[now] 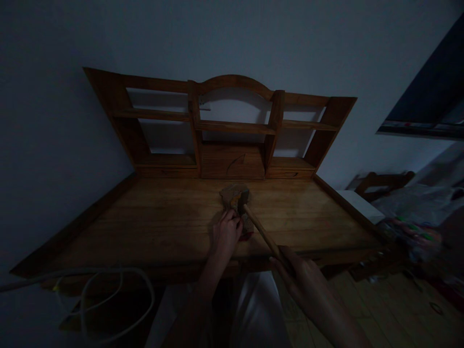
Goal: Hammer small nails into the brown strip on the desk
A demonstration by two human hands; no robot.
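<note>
The scene is dim. A wooden desk with a shelved hutch stands against a white wall. My right hand is closed round a wooden handle, whose far end rests against a brownish lump, perhaps a cloth or block, on the desk top. My left hand lies on the desk beside that lump, fingers curled and pinching its near edge, where something reddish shows.
The hutch has open shelves and small drawers. A pale cable loops at the lower left. At the right stand a white box, a dark wooden piece and colourful clutter. Below the desk is a pale sheet.
</note>
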